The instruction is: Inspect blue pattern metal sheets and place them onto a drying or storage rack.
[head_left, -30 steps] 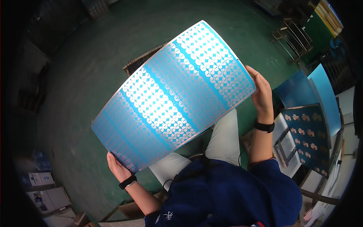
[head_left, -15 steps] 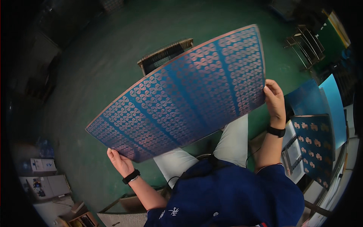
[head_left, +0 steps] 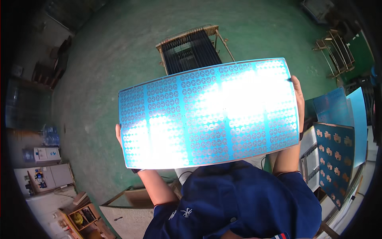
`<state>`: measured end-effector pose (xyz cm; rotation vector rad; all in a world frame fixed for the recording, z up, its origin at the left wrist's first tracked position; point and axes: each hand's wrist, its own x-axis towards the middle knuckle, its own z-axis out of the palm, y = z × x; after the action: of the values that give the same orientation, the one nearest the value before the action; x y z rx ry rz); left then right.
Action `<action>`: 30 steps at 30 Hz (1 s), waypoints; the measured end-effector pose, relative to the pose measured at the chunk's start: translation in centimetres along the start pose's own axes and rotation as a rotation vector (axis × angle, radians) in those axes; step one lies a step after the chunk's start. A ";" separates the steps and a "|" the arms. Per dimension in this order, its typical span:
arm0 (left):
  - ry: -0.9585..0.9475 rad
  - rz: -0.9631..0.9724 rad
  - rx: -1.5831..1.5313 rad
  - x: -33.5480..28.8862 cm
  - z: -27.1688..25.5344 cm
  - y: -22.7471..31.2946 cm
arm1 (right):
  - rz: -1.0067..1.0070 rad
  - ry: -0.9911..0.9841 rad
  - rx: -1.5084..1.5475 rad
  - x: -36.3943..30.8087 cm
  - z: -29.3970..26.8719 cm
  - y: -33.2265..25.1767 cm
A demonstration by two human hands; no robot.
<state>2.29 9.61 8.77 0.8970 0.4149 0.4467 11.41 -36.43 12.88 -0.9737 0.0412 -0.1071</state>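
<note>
A large blue circuit board panel, covered in rows of small round patterns, is raised in front of my body and catches strong glare. My left hand grips its left edge; only a thumb or finger shows there, the rest lying behind the panel. On the other short edge, my right hand holds near the upper part, with its fingers partly hidden. Both forearms run up beneath the panel's lower edge.
Beyond the panel stands a slotted rack with dark bars. To the right, a dark blue panel with copper-coloured shapes leans beside plain blue sheets. A metal frame stands far right. At lower left are a wooden shelf box and a grey cabinet.
The panel has tilted up toward me and levelled out, its left end rising; its face now reflects bright light. Both hands keep hold, and more of the rack shows.
</note>
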 end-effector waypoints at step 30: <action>-0.205 -0.174 -0.068 -5.7 7.4 -3.7 | 0.290 -0.216 -0.100 -2.4 2.8 5.4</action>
<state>2.10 -0.23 10.77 0.8244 0.2853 0.2058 9.60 -30.88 9.96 -1.0644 -0.0113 0.2693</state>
